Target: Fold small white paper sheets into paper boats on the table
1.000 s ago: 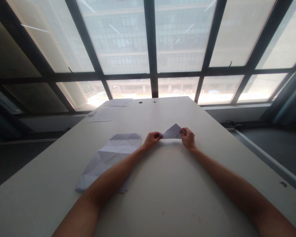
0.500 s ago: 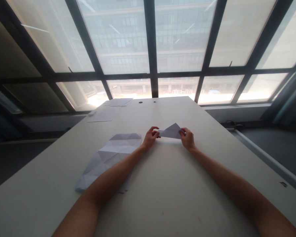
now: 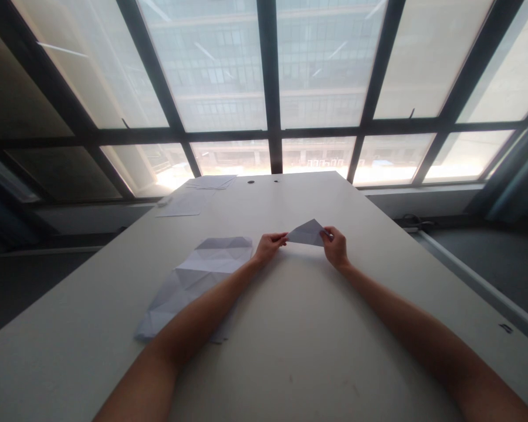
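Observation:
A folded sheet of paper (image 3: 307, 232), peaked at the top, is stretched between my two hands just above the white table (image 3: 290, 328). My left hand (image 3: 269, 246) pinches its left corner, thumb and fingers pressed together. At the other end, my right hand (image 3: 335, 245) grips the right side, with the thumb on the near face. Left of my hands lies a larger creased sheet of paper (image 3: 202, 264), partly covered by my left forearm.
Flat white sheets (image 3: 182, 204) lie at the table's far left, with more papers (image 3: 213, 181) behind them. A dark round hole (image 3: 250, 182) marks the far end. Large framed windows (image 3: 220, 70) rise beyond the table. A small dark mark (image 3: 506, 328) sits near the right edge.
My left fingers, raised and apart before, have closed onto the paper's left corner. The paper's left part has folded or tilted slightly. My right hand has barely moved.

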`<state>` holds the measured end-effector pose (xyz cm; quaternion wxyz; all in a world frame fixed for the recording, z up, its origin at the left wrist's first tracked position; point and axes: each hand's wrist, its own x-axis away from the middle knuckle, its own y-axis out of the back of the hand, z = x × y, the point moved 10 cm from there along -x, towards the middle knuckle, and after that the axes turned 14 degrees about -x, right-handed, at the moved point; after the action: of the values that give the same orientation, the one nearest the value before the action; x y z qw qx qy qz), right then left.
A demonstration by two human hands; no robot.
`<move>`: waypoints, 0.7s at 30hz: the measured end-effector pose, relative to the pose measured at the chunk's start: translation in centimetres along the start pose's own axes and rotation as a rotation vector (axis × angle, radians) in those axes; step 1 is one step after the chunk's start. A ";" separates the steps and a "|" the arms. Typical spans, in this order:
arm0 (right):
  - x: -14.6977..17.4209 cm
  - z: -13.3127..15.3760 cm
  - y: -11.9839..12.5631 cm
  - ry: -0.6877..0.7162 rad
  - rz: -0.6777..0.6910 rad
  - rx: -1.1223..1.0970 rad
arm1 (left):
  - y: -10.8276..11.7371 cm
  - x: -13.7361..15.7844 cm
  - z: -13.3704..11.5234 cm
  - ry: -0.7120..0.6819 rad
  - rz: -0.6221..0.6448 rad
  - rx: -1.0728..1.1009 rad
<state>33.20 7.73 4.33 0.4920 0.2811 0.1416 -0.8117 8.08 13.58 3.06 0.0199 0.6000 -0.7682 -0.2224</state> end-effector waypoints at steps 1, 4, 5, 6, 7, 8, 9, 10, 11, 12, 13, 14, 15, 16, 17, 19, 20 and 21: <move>0.0 0.0 0.0 -0.006 -0.002 -0.016 | -0.2 0.0 -0.1 -0.018 0.019 -0.024; 0.0 0.0 -0.2 -0.018 0.009 -0.074 | -0.7 -0.1 -0.8 -0.099 0.058 -0.071; 0.0 0.1 -0.3 -0.020 0.011 -0.090 | -0.7 -0.2 -1.1 -0.132 0.056 -0.086; 0.0 0.1 -0.3 -0.020 0.012 -0.102 | -0.7 -0.2 -1.4 -0.161 0.049 -0.104; 0.0 0.1 -0.3 -0.019 0.012 -0.108 | -0.7 -0.1 -1.6 -0.181 0.041 -0.125; 0.0 0.1 -0.3 -0.017 0.009 -0.111 | -0.6 -0.1 -1.6 -0.188 0.034 -0.143; 0.0 0.1 -0.3 -0.016 0.006 -0.110 | -0.7 -0.1 -1.5 -0.182 0.035 -0.154; 0.1 0.0 -0.3 -0.016 0.004 -0.108 | -0.8 -0.2 -1.3 -0.168 0.046 -0.155; 0.1 0.0 -0.3 -0.014 0.004 -0.104 | -1.0 -0.2 -1.1 -0.154 0.060 -0.149; 0.1 -0.1 -0.3 -0.013 0.005 -0.100 | -1.1 -0.2 -0.9 -0.140 0.068 -0.138; 0.1 -0.1 -0.3 -0.012 0.006 -0.094 | -1.2 -0.2 -0.8 -0.129 0.072 -0.128; 0.1 -0.1 -0.2 -0.012 0.006 -0.087 | -1.2 -0.2 -0.7 -0.121 0.069 -0.123; 0.1 -0.1 -0.2 -0.012 0.008 -0.076 | -1.1 -0.2 -0.7 -0.116 0.062 -0.124; 0.2 -0.1 -0.3 -0.012 0.010 -0.064 | -1.1 -0.2 -0.7 -0.111 0.054 -0.129; 0.2 -0.1 -0.3 -0.012 0.014 -0.052 | -1.0 -0.2 -0.8 -0.105 0.048 -0.135; 0.2 0.0 -0.4 -0.014 0.024 -0.029 | -1.1 0.0 -1.0 -0.098 0.055 -0.150; 0.3 0.0 -0.4 -0.016 0.029 -0.020 | -1.2 0.1 -1.1 -0.096 0.070 -0.159; 0.3 0.1 -0.5 -0.019 0.033 -0.013 | -1.4 0.2 -1.3 -0.095 0.091 -0.168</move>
<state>32.65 7.72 4.17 0.5087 0.2723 0.1375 -0.8051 9.71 12.75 3.64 0.0440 0.5494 -0.7734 -0.3133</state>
